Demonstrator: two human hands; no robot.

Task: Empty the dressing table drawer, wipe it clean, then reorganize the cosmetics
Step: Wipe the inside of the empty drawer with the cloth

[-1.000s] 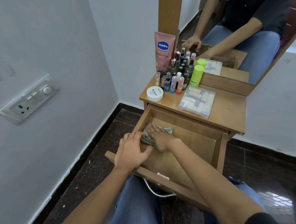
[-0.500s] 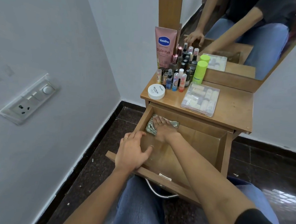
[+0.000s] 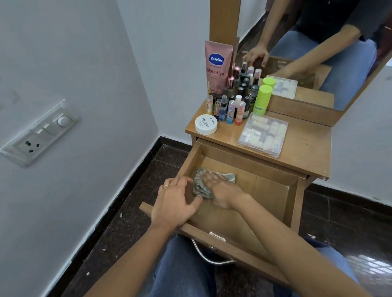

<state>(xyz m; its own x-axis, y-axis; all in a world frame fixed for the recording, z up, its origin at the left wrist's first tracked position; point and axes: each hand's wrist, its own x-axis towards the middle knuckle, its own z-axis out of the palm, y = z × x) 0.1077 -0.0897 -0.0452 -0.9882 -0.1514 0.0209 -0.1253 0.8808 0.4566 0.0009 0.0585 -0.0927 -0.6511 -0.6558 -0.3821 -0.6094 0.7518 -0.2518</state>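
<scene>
The dressing table [image 3: 306, 153] stood against the far wall, its mirror [image 3: 324, 53] rising behind the top. Below the top, the drawer [image 3: 268, 195] was pulled out toward the seated person, and nothing lay inside it but a cloth and the hands.

The right hand [image 3: 222, 190] reached into the drawer's far left part, palm down and fingers spread flat, pressing a crumpled grey-green cloth [image 3: 200, 187] against the drawer floor. The left hand [image 3: 174, 205] rested on the drawer's near left corner, fingers draped loosely over the left wall and thumb inside, just beside the cloth; it gripped nothing but the wood.

The cosmetics stood on the tabletop. A clear plastic case [image 3: 263, 134] of small pale items lay flat in the middle. At the far left, a tall pink Vaseline tube [image 3: 215, 68] stood upright, with a lime-green bottle [image 3: 262, 99] to its right near the mirror. Between them clustered small bottles [image 3: 233, 104], packed closely together. A round white jar [image 3: 206, 124] sat at the near left edge, just in front of them.
</scene>
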